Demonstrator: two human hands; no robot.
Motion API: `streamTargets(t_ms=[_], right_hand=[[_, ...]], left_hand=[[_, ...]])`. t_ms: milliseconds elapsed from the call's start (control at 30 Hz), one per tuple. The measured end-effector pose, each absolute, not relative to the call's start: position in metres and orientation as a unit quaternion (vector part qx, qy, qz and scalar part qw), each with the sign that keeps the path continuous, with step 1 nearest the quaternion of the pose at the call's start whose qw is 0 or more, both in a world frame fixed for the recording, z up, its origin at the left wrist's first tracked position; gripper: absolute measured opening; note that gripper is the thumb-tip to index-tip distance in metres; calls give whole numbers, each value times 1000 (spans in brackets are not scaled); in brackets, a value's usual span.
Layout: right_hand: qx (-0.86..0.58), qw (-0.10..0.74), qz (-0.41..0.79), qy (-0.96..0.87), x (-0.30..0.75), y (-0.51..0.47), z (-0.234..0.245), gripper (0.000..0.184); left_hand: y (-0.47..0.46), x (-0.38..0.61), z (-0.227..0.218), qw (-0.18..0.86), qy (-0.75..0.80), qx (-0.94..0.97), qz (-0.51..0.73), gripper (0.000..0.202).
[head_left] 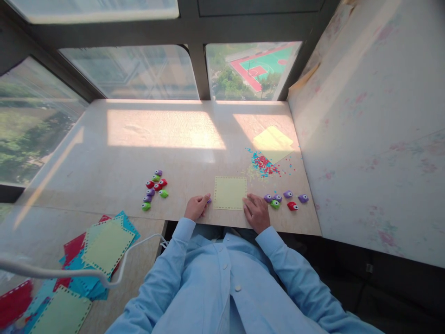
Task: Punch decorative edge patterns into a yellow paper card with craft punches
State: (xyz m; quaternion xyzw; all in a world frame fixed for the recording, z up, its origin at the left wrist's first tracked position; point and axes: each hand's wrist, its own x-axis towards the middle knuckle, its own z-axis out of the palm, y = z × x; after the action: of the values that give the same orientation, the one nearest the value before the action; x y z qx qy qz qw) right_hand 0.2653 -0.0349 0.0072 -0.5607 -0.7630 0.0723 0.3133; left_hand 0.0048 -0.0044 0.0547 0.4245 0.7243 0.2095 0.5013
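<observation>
A pale yellow square of paper (230, 193) lies flat in front of me, with a row of small punched holes along its edges. My left hand (197, 206) is closed around a small purple craft punch (209, 201), just left of the sheet; most of the punch is hidden by the fingers. At the sheet's right edge, my right hand (256, 211) rests with its fingers lying on the paper's border and the table. Close to its right stand purple, green and red punches, among them a green one (275, 204) and a red one (292, 206).
More punches (157, 187) are grouped to the left. Red and blue paper bits (266, 166) lie scattered beside a plain yellow sheet (273, 143). Punched coloured sheets (104, 243) are piled lower left, with a white cable (121, 273) crossing over. A wall (368, 139) bounds the right side.
</observation>
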Motion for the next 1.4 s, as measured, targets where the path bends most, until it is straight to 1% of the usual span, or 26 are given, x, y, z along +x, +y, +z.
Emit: streamTargets(t_ms=[167, 300, 400, 500, 633, 733, 800, 933, 1000, 1067, 1167, 1233, 1300, 1400], right_hand=[[-560, 328, 80, -756, 266, -34, 4, 23], [-563, 337, 82, -750, 267, -34, 4, 24], [-564, 339, 89, -748, 267, -34, 5, 24], [-562, 348, 93, -744, 267, -34, 5, 24], [-563, 371, 113, -730, 270, -32, 4, 26], [-575, 386, 139, -708, 271, -30, 7, 27], [-586, 397, 144, -692, 266, -29, 15, 26], [-569, 404, 160, -698, 238, -24, 40, 22], [-527, 381, 205, -731, 215, -18, 50, 21], [-496, 328, 233, -769, 190, -8, 53, 18], [-481, 223, 231, -816, 158, 8, 46, 13], [-476, 171, 221, -834, 144, 16, 40, 10], [-467, 139, 212, -847, 135, 22, 35, 9], [-462, 116, 200, -856, 129, 26, 32, 10]], left_hand=[[-12, -3, 52, 440, 745, 437, 247, 49], [-19, -6, 45, 338, 740, 495, 306, 39], [-21, -9, 39, 309, 720, 543, 303, 36], [-19, -11, 36, 331, 713, 526, 326, 29], [-18, -17, 36, 415, 689, 417, 423, 46], [-19, -25, 36, 459, 672, 348, 466, 58], [-20, -29, 35, 468, 665, 322, 485, 61], [-20, -30, 33, 467, 667, 310, 491, 59], [-18, -28, 32, 469, 671, 315, 479, 57], [-17, -26, 33, 472, 674, 320, 469, 54], [-17, -25, 34, 470, 675, 319, 471, 51], [-19, -26, 36, 469, 673, 318, 475, 50], [-21, -27, 37, 470, 670, 318, 478, 49], [-23, -26, 38, 471, 669, 316, 481, 48]])
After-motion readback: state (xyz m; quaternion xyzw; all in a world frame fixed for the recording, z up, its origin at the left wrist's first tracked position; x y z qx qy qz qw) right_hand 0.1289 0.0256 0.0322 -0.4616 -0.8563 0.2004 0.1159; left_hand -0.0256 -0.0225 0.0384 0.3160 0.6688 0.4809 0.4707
